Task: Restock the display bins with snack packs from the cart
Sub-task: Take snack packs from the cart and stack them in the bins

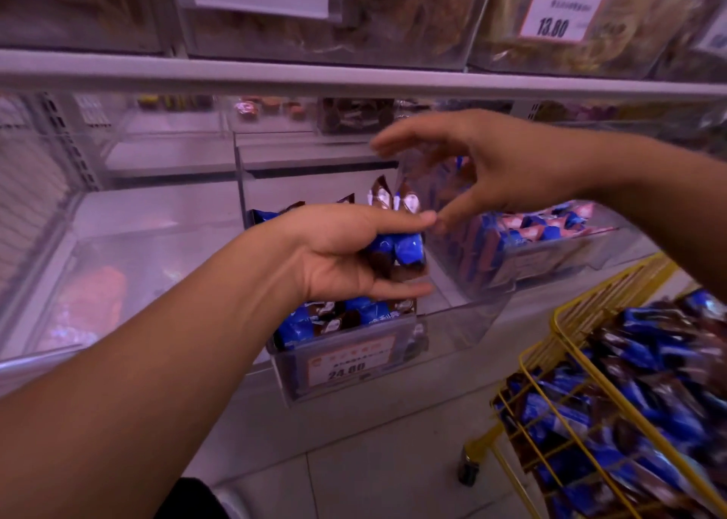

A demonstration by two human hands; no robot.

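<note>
Head view: yellow wire cart (613, 365) at four o'clock, heaped with glossy packs. Clear acrylic display bin (464, 306), centre, part-filled, is evidently the restock target. Left hand (354, 255) above it, grip holding crinkly blue-and-brown foil snack packs (401, 249). Right hand (495, 168) at one o'clock, grip wide, empty.

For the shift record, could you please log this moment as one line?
left hand: grips blue snack packs over clear bin | right hand: open, empty | yellow cart: holds packs

An orange price tag (563, 5) hangs above a grey shelf rail (354, 75).
</note>
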